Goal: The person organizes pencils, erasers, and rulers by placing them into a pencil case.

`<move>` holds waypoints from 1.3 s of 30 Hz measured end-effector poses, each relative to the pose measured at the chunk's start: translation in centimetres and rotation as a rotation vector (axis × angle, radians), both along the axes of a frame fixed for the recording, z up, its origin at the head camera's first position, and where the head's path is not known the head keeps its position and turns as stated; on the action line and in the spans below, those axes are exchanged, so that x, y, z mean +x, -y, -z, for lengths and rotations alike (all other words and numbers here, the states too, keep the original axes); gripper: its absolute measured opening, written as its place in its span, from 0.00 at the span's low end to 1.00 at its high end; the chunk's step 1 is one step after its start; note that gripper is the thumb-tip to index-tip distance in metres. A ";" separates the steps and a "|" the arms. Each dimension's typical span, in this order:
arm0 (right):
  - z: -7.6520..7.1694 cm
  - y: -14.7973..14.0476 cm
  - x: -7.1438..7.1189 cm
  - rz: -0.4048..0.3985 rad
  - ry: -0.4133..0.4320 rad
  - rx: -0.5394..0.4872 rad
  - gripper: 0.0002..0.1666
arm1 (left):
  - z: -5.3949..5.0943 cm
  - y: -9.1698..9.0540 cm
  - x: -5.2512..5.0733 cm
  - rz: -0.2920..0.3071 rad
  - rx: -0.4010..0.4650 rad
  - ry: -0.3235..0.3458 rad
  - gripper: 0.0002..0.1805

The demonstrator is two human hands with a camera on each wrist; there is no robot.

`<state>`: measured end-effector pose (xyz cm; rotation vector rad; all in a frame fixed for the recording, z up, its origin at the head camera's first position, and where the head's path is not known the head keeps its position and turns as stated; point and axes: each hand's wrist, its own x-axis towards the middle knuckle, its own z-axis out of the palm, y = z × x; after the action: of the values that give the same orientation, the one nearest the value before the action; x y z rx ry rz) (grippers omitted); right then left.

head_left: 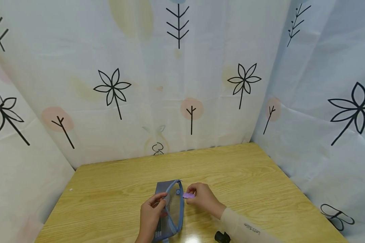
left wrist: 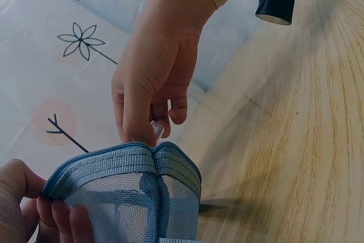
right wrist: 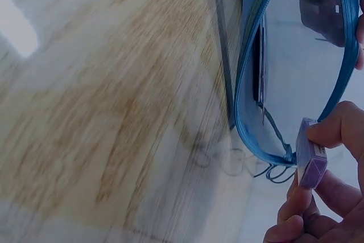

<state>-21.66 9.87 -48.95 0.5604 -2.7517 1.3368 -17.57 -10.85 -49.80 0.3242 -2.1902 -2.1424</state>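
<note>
A blue mesh zip pencil pouch (head_left: pixel 164 186) stands on its side on the table, its zipped mouth spread wide toward the right. My left hand (head_left: pixel 150 212) grips the near rim between thumb and fingers. Just right of the mouth, my right hand (head_left: pixel 203 197) pinches a small purple block (head_left: pixel 188 195), shaped like a wrapped eraser. In the right wrist view the purple block (right wrist: pixel 311 157) is at the pouch's blue zipper edge (right wrist: pixel 250 44), with a flat dark item (right wrist: pixel 260 64) inside the pouch. Fingers of the right hand (left wrist: pixel 156 66) mostly hide the block in the left wrist view.
The wood-grain table (head_left: pixel 109 182) spreads around the pouch. Patterned cloth walls (head_left: pixel 146 84) enclose its back and sides. A black device (head_left: pixel 222 237) sits by the right sleeve, near the front edge.
</note>
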 end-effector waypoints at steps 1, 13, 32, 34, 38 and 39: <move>0.0 0.1 0.0 -0.005 0.002 -0.002 0.11 | 0.0 0.0 0.0 0.000 -0.001 -0.001 0.15; -0.5 1.7 0.4 -0.067 0.027 -0.002 0.10 | 0.0 0.0 -0.1 0.006 0.000 -0.027 0.15; 0.4 3.7 0.5 -0.125 0.016 0.007 0.11 | 0.0 0.0 0.0 -0.001 0.007 -0.019 0.15; 0.4 3.8 0.6 -0.131 0.017 0.001 0.11 | 0.1 0.0 -0.1 -0.001 0.007 -0.020 0.15; 0.6 4.0 0.8 -0.149 0.021 -0.016 0.11 | 0.2 0.0 -0.1 0.003 0.006 -0.020 0.15; 0.7 4.1 0.8 -0.154 0.023 -0.018 0.11 | 0.3 0.0 -0.1 0.005 0.005 -0.020 0.15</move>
<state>-20.82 5.81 -49.62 0.7749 -2.7613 1.4037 -17.70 -10.89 -50.07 0.2969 -2.1771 -2.1446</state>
